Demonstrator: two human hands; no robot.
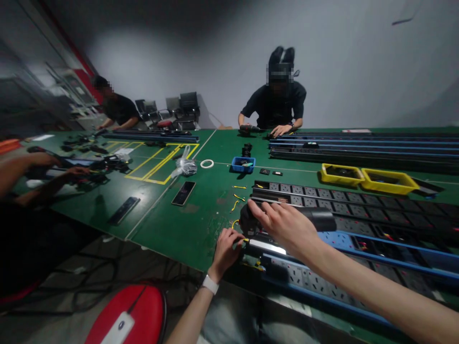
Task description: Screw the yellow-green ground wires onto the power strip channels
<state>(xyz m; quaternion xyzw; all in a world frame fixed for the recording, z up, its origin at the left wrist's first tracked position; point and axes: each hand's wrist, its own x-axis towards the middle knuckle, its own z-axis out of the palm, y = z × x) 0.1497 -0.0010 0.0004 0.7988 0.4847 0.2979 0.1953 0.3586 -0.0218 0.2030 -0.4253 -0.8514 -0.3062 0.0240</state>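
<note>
Green matting covers the long workbench, with grey walls behind and other people seated at the far and left sides. At the near edge lies a blue-cased power strip with a row of sockets, its left end open and yellow wires showing there.

The step in hand looks like fastening or wiring at that open end. The right hand is closed around a black electric screwdriver, index finger stretched along its top, the tool's nose pointing left over the strip's end. The left hand is pinched narrow, fingertips on a yellow wire just beside the tool's tip. By my judgement, the next move calls for a steady left-hand pinch while the tool's tip is lined up squarely; whether a screw sits there I cannot tell.
</note>
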